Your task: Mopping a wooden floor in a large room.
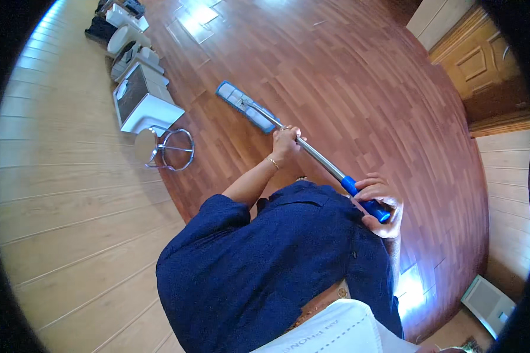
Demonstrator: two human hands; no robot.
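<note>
A flat mop (320,156) runs slantwise in front of me, with a silver metal pole and a blue grip at its upper end. Its long mop head (234,96), pale on top with a blue fringe, lies on the wooden floor ahead and to the left. My left hand (285,143) is closed round the metal pole partway down. Higher up, by my chest, my right hand (383,203) wraps the blue grip (368,203), whose end shows between thumb and fingers.
Reddish-brown plank floor (347,76) spreads ahead. Along the pale panelled wall (88,194) on the left stand a round stool (147,146) with chrome legs and a white cabinet (153,112), with more items beyond. On the right are a wooden door (474,62) and a white box-like thing (489,303).
</note>
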